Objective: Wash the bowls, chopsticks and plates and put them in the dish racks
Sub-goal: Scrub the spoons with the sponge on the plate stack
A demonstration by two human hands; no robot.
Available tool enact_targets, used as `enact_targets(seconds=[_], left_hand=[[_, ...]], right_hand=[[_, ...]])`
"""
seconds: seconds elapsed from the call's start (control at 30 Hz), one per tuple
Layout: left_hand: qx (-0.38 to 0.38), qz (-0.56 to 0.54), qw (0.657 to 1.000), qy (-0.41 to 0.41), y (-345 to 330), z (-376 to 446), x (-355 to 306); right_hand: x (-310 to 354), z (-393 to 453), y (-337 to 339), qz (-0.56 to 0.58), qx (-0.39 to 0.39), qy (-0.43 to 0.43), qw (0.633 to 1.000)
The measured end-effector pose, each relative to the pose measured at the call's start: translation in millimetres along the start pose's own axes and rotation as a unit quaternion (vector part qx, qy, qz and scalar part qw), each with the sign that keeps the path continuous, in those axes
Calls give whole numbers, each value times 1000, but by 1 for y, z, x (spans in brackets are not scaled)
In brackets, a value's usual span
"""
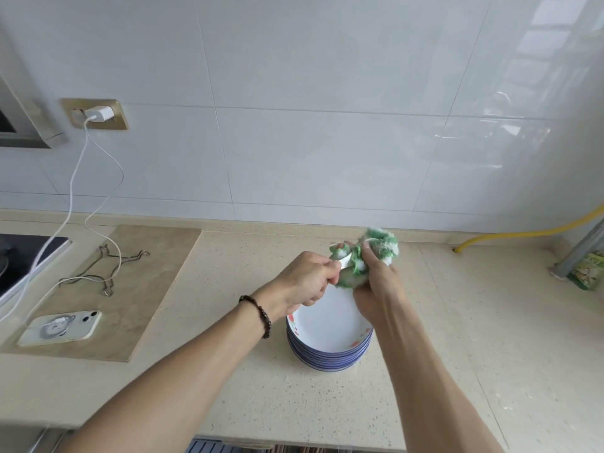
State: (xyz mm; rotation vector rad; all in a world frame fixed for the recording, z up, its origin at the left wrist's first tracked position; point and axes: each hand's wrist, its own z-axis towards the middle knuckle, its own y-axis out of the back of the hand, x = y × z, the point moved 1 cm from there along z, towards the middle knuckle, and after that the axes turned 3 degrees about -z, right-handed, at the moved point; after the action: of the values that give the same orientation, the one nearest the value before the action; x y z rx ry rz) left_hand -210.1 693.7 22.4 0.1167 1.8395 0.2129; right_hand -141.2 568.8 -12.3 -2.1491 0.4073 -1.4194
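No lettering is reading clearly, even on the green packet [588, 271] at right. The left hand [307, 279] is pinching a white spoon [344, 261] while the right hand [376, 286] is gripping a soapy green cloth [380, 248] around it, above stacked blue-rimmed plates [330, 335]. These are sitting on a speckled beige countertop [228, 371] below white wall tiles [327, 142], with a phone [60, 328] lying at left.
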Motion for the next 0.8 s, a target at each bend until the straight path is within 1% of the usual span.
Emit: enact_targets(seconds=[0.07, 0.1, 0.17, 0.23, 0.27, 0.3, 0.33, 0.37, 0.4, 0.43, 0.47, 0.5, 0.53, 0.6, 0.67, 0.73, 0.8], left_hand=[[-66, 104, 991, -54, -9, 3, 1], [-90, 145, 983, -71, -10, 4, 4], [-125, 170, 973, -94, -13, 6, 10], [-151, 160, 971, -94, -16, 5, 15], [-145, 162, 972, -89, -17, 3, 15], [-117, 178, 974, -72, -16, 2, 14], [-79, 213, 973, -49, -12, 0, 12], [-57, 262, 963, -34, -5, -2, 10], [-71, 309, 948, -33, 3, -3, 5], [-121, 339, 931, -50, 12, -1, 0], [-175, 340, 920, -85, 20, 3, -6], [-208, 315, 917, -124, 24, 7, -10], [-209, 286, 921, -163, 24, 11, -15], [-159, 265, 926, -215, 18, 20, -20], [-153, 289, 916, -234, 10, 25, -18], [-180, 304, 907, -231, 11, 29, -20], [-214, 257, 917, -216, 20, 35, -24]], right_hand=[[-12, -4, -10, 91, -37, -23, 995], [-14, -5, -13, 95, -38, -22, 994], [-18, -11, -19, 75, -17, -6, 997], [-21, -15, -22, 48, 6, 6, 999], [-21, -16, -23, 26, 14, 10, 1000], [-19, -17, -21, -14, 17, 20, 1000], [-16, -17, -18, -65, 19, 35, 997], [-12, -18, -13, -126, 16, 55, 990], [-8, -19, -7, -186, 10, 74, 980], [-3, -21, -1, -242, 5, 94, 966], [1, -24, 2, -286, 10, 111, 952], [4, -28, 3, -318, 28, 125, 940], [5, -32, 3, -340, 52, 133, 929], [7, -35, 2, -356, 83, 137, 921], [9, -34, 5, -351, 97, 131, 922], [10, -36, 15, -341, 131, 98, 926], [12, -42, 27, -338, 156, 63, 926]])
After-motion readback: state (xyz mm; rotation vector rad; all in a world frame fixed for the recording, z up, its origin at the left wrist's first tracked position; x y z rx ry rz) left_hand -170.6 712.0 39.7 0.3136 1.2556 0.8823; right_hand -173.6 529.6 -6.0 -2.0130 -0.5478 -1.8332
